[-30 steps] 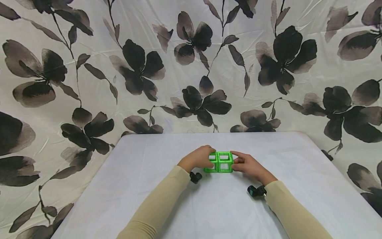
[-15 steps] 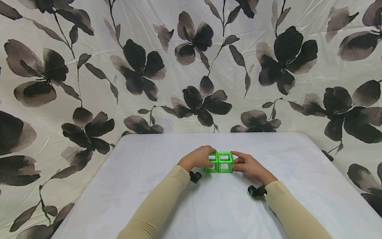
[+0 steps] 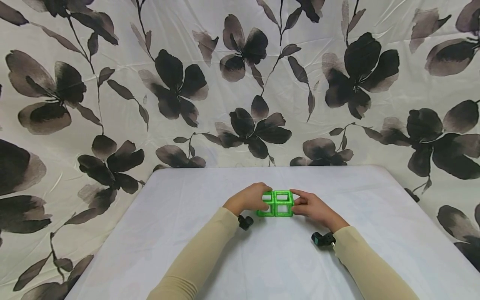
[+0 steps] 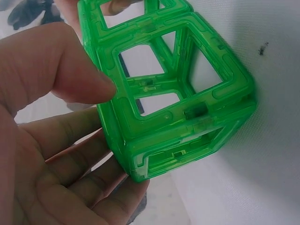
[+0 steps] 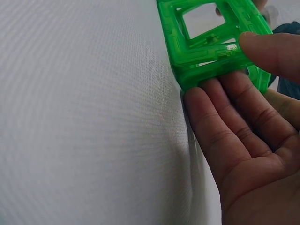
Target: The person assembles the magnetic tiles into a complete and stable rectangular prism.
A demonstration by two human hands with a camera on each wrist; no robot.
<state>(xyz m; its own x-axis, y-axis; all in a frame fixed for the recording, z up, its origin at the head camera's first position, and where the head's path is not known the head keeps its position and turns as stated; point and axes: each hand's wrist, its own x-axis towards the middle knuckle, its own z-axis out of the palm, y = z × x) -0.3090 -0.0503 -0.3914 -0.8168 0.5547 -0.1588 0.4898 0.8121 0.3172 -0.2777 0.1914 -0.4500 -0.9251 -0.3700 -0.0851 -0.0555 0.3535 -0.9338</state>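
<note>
Two see-through green cubes of magnetic tiles [image 3: 283, 203] stand joined side by side on the white-covered table, their square frames open in the middle. My left hand [image 3: 248, 198] holds the left cube. In the left wrist view its thumb lies on the frame [image 4: 159, 124] and the other fingers reach along the outer side. My right hand [image 3: 313, 208] grips the right cube. In the right wrist view the thumb presses a top edge of the tile frame [image 5: 206, 56], while the fingertips [image 5: 199, 98] touch its side low down near the cloth. The cubes' far faces are partly hidden.
The white tablecloth [image 3: 285, 266] spreads around the cubes, and a small dark mark [image 4: 263, 48] shows on it. Behind the table hangs a curtain [image 3: 210, 137] with dark flowers. A small black camera [image 3: 245, 222] sits at the left wrist, another camera [image 3: 322, 239] at the right.
</note>
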